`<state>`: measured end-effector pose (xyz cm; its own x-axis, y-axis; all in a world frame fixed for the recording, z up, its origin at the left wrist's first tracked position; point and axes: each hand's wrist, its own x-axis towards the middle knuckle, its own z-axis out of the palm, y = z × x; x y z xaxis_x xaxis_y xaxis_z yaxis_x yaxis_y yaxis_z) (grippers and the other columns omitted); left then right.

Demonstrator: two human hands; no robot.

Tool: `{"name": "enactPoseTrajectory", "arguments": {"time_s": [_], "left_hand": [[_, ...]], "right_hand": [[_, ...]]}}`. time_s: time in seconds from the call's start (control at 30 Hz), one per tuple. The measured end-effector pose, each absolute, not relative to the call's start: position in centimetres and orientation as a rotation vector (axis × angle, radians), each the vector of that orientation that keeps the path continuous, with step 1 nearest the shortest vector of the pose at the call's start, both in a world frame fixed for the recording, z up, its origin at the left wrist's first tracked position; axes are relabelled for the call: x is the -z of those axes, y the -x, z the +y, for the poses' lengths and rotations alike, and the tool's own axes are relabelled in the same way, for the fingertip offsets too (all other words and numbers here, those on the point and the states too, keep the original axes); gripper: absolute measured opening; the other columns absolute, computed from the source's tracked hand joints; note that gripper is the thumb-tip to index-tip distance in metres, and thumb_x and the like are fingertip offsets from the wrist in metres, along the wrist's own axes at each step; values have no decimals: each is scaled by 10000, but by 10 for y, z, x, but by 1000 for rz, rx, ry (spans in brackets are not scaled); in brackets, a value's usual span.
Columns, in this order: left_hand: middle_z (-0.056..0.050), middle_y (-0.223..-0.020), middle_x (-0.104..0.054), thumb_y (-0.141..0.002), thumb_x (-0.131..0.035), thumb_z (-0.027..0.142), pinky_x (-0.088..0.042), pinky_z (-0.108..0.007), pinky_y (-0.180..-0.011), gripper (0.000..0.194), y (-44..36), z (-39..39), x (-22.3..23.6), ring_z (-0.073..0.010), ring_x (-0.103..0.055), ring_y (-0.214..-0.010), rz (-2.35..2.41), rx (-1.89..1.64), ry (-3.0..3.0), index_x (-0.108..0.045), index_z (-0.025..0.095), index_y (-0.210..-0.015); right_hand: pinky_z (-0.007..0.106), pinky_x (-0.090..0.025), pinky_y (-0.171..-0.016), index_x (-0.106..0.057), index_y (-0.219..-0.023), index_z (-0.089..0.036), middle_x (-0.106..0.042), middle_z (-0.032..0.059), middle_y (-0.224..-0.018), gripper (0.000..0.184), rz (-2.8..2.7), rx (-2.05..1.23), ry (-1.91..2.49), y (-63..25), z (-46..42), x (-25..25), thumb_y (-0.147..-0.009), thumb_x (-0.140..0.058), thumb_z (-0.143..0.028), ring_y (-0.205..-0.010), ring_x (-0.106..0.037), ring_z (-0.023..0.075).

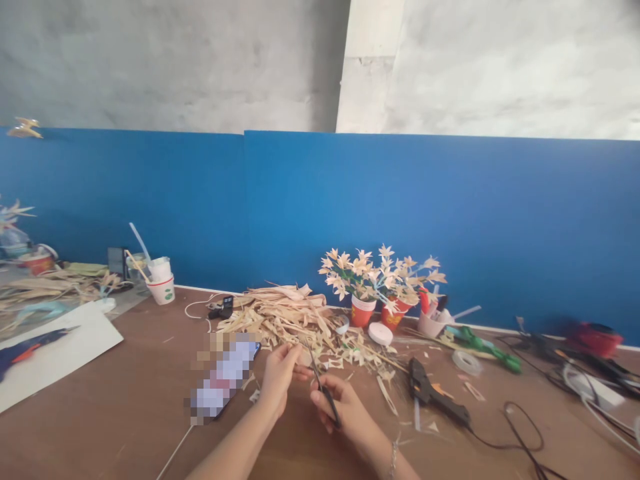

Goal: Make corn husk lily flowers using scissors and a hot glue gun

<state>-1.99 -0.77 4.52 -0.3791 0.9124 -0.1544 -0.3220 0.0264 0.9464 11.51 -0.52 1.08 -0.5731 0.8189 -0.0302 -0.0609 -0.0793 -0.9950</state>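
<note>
My right hand (343, 408) is closed round the handles of dark scissors (323, 387), whose blades point up and away toward my left hand. My left hand (279, 375) pinches a small pale straw strip (300, 357) right at the blade tips. Both hands hover over the brown table (125, 400), just in front of a heap of dried straw leaves (280, 313). Cut straw scraps (360, 357) lie scattered to the right of the hands.
A blurred phone-like object (223, 377) lies left of my left hand. A black glue gun (435, 393) with its cable lies to the right. Red cups with straw flowers (380, 280), tape rolls (466, 361), white cups (161, 280) and a white board (50, 350) stand around; blue panel behind.
</note>
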Motion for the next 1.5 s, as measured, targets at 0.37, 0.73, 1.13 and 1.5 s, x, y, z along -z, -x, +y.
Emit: {"name": "enactPoseTrajectory", "arguments": {"time_s": [0.37, 0.73, 1.13, 1.5], "left_hand": [[32, -472, -594, -686, -604, 341, -404, -177, -355, 205, 26, -7, -46, -126, -585, -379, 1262, -1510, -662, -511, 160, -662], [39, -480, -592, -699, -601, 355, -412, -179, -352, 232, 39, -6, -42, -139, -598, -382, 1141, -1453, -620, -485, 168, -772], [21, -552, -640, -705, -621, 429, -381, -161, -333, 296, 42, -4, -44, -125, -595, -372, 1206, -1396, -803, -487, 182, -797], [45, -453, -598, -677, -609, 498, -364, -153, -305, 366, 48, -5, -46, -134, -590, -351, 1238, -1275, -945, -439, 188, -770]], "right_hand": [[147, -223, -313, -523, -757, -151, -378, -103, -435, 385, -1556, -1742, 835, -119, -4, -8, -655, -678, -488, -331, -305, 25], [148, -230, -309, -533, -753, -148, -387, -100, -422, 407, -1647, -1720, 888, -123, -2, -10, -653, -664, -520, -322, -309, 27], [141, -231, -299, -535, -737, -144, -380, -102, -430, 385, -1609, -1783, 843, -126, -2, -8, -652, -679, -491, -320, -304, 20], [143, -213, -292, -559, -757, -139, -380, -110, -412, 354, -1678, -1853, 846, -132, -1, -11, -660, -686, -455, -301, -276, 14]]}}
